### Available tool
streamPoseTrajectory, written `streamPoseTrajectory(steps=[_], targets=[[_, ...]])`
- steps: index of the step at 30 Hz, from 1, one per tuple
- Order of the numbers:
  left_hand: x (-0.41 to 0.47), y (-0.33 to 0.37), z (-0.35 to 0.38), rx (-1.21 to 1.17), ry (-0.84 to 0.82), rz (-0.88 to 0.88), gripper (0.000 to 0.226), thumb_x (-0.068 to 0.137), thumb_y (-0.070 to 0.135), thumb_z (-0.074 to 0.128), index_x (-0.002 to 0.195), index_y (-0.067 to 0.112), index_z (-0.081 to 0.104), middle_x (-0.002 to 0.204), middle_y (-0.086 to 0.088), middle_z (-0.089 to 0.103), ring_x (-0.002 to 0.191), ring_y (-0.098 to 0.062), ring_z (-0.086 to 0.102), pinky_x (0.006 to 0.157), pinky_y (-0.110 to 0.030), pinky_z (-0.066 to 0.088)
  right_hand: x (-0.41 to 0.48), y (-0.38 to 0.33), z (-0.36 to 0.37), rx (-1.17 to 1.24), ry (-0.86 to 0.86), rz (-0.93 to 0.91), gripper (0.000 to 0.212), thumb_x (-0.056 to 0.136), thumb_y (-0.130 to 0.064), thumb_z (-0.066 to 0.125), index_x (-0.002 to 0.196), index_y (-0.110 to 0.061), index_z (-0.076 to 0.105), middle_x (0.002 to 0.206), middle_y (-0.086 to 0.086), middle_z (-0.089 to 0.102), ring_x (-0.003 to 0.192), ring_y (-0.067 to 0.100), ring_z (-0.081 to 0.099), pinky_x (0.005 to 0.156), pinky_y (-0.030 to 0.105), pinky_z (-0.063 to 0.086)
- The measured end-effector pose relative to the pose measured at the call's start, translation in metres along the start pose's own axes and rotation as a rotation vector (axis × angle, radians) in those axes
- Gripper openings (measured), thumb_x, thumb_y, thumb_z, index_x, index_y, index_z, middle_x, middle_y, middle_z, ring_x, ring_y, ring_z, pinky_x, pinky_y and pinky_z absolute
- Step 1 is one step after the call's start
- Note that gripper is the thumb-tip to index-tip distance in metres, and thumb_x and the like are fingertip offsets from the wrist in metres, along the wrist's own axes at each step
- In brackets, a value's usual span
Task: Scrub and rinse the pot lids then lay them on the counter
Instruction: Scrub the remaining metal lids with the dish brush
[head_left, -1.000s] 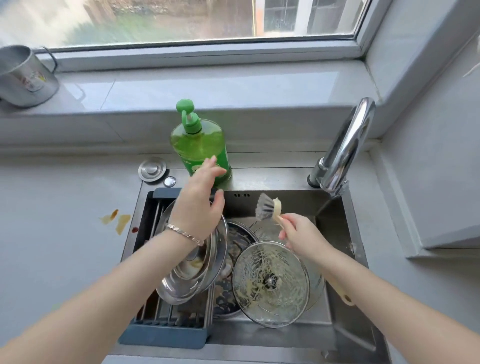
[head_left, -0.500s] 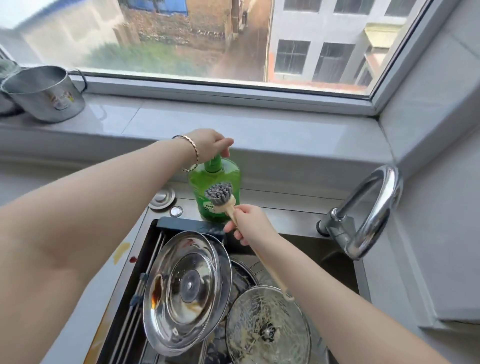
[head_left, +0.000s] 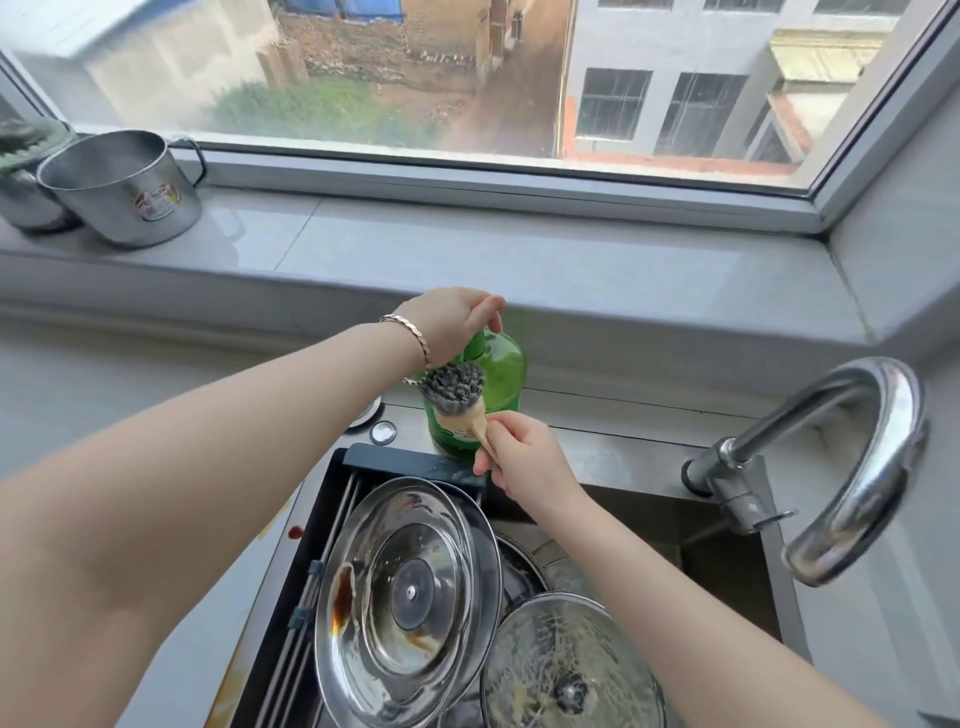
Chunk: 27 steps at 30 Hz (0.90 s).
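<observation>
A: Where are the lids?

B: Both in the sink (head_left: 727, 577). The steel lid (head_left: 400, 597) leans tilted on the dark rack (head_left: 415, 460) at the sink's left, underside up, with brown streaks on it. The glass lid (head_left: 571, 670) lies flatter just to its right, smeared with suds, and their rims overlap.

A: And the brush?

B: The right hand (head_left: 524, 457) pinches the wooden handle of the brush (head_left: 457, 389) low down, fingers curled round it. Its long axis runs on a slant from that hand up and to the left, with the grey bristles pointing up right in front of the green soap bottle (head_left: 501, 374).

A: The other hand?

B: The left hand (head_left: 452, 319), a bracelet (head_left: 415, 338) at its wrist, sits on top of the bottle's pump with its fingers curled down over it.

A: What's around?

B: A pale grey desk (head_left: 78, 395) beside the sink, a chrome tap (head_left: 872, 467) at the right, and a grey windowsill (head_left: 467, 249) under a window (head_left: 467, 78) facing buildings. A steel mug (head_left: 124, 187) stands on the sill.

A: Any writing?

B: A coloured sticker on the mug, too small to read. The brush hides the bottle's label
</observation>
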<state>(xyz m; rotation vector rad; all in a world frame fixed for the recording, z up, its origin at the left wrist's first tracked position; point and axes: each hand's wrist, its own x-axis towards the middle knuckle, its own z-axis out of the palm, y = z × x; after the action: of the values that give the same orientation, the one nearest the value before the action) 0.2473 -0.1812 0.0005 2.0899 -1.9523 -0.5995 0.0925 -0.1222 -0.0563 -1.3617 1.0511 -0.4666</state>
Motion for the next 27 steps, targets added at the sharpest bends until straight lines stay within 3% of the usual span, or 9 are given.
streamPoseTrajectory(steps=[4, 9, 11, 12, 13, 15, 18, 22, 27], targets=[[-0.007, 0.006, -0.006, 0.111, 0.042, 0.032, 0.043, 0.102, 0.036, 0.021, 0.126, 0.022, 0.053, 0.137, 0.002, 0.049, 0.124, -0.019, 0.046, 0.104, -0.036, 0.034, -0.010, -0.001, -0.003, -0.053, -0.011, -0.016, 0.029, 0.095, -0.014, 0.036, 0.079, -0.023, 0.060, 0.051, -0.006, 0.055, 0.046, 0.003, 0.038, 0.055, 0.023, 0.029], [-0.042, -0.001, 0.007, -0.078, 0.469, 0.060, 0.049, 0.098, 0.036, 0.032, 0.140, 0.010, 0.036, 0.136, -0.010, 0.050, 0.126, -0.026, 0.045, 0.105, -0.037, 0.030, -0.053, 0.012, -0.014, -0.240, -0.113, -0.001, 0.025, 0.096, -0.018, 0.038, 0.088, -0.025, 0.061, 0.055, -0.007, 0.058, 0.046, 0.007, 0.037, 0.052, 0.023, 0.034], [-0.075, -0.012, 0.034, -0.203, 0.629, 0.012, 0.047, 0.093, 0.022, 0.042, 0.135, 0.001, 0.038, 0.134, -0.016, 0.048, 0.125, -0.029, 0.045, 0.106, -0.035, 0.031, -0.074, 0.025, -0.019, -0.340, -0.160, 0.037, 0.026, 0.097, -0.020, 0.036, 0.090, -0.025, 0.061, 0.060, -0.007, 0.060, 0.047, 0.006, 0.039, 0.051, 0.022, 0.035], [-0.091, -0.019, 0.048, -0.199, 0.630, 0.004, 0.045, 0.090, 0.011, 0.047, 0.132, -0.002, 0.040, 0.133, -0.018, 0.048, 0.124, -0.030, 0.045, 0.107, -0.035, 0.032, -0.083, 0.032, -0.022, -0.398, -0.182, 0.058, 0.027, 0.098, -0.021, 0.035, 0.091, -0.025, 0.061, 0.062, -0.007, 0.060, 0.048, 0.005, 0.040, 0.053, 0.021, 0.035], [-0.104, -0.026, 0.061, -0.157, 0.536, -0.004, 0.047, 0.086, 0.001, 0.049, 0.132, -0.003, 0.041, 0.132, -0.019, 0.047, 0.124, -0.031, 0.045, 0.108, -0.038, 0.033, -0.090, 0.039, -0.023, -0.457, -0.201, 0.076, 0.028, 0.098, -0.022, 0.034, 0.092, -0.025, 0.061, 0.064, -0.008, 0.061, 0.049, 0.003, 0.041, 0.054, 0.021, 0.036], [-0.127, -0.035, 0.082, 0.040, 0.122, 0.025, 0.060, 0.082, -0.005, 0.048, 0.139, 0.007, 0.035, 0.143, -0.011, 0.039, 0.132, -0.026, 0.037, 0.113, -0.037, 0.026, -0.102, 0.053, -0.025, -0.542, -0.222, 0.109, 0.028, 0.097, -0.023, 0.034, 0.095, -0.026, 0.062, 0.065, -0.008, 0.061, 0.049, 0.002, 0.043, 0.055, 0.021, 0.036], [-0.134, -0.041, 0.104, 0.558, -0.381, 0.309, 0.070, 0.084, 0.000, 0.048, 0.145, 0.024, 0.023, 0.153, 0.003, 0.023, 0.141, -0.016, 0.019, 0.116, -0.034, 0.007, -0.114, 0.066, -0.023, -0.556, -0.239, 0.147, 0.027, 0.098, -0.025, 0.034, 0.096, -0.027, 0.061, 0.067, -0.008, 0.062, 0.046, 0.002, 0.043, 0.053, 0.021, 0.036], [-0.109, -0.019, 0.117, 0.807, -0.456, 0.465, 0.041, 0.088, 0.006, 0.048, 0.127, 0.018, 0.047, 0.133, -0.004, 0.048, 0.125, -0.025, 0.041, 0.112, -0.040, 0.018, -0.123, 0.069, -0.023, -0.534, -0.228, 0.160, 0.027, 0.097, -0.024, 0.035, 0.095, -0.027, 0.061, 0.068, -0.007, 0.062, 0.046, 0.003, 0.042, 0.055, 0.025, 0.038], [-0.092, 0.008, 0.126, 1.004, -0.650, 0.509, 0.027, 0.091, 0.010, 0.049, 0.116, 0.015, 0.060, 0.117, -0.005, 0.062, 0.111, -0.026, 0.056, 0.087, -0.034, 0.043, -0.135, 0.070, -0.027, -0.525, -0.220, 0.165, 0.027, 0.097, -0.024, 0.035, 0.095, -0.029, 0.061, 0.065, -0.008, 0.061, 0.048, 0.003, 0.043, 0.057, 0.026, 0.040]])
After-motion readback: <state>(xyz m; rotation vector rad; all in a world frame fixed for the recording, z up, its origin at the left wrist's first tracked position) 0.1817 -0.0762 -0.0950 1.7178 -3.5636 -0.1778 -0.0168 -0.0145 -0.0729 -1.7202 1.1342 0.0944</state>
